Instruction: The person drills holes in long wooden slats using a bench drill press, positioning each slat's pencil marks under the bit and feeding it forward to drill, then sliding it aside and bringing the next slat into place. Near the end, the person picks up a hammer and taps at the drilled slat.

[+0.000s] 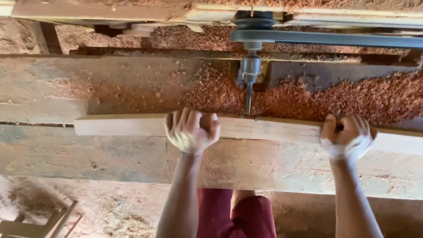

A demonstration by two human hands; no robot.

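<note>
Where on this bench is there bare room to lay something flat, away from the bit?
Bare bench plank left of the sawdust heap, beyond the batten. Also the near plank left of the left hand, and between it and the right hand. Crowded: around the drill bit, buried in shavings.

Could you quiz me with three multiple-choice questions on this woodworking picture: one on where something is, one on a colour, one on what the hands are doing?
1. Where does the drill bit point?
A. at the plank's far edge
B. at the floor
C. at the person

2. What colour is the sawdust?
A. white
B. reddish brown
C. black

3. How are the hands?
A. both open
B. one raised
C. both gripping

Answers: 1 A, its tip meets the plank between the hands. 2 B, reddish heaps cover the bench. 3 C, left hand and right hand curl over the plank.
</note>
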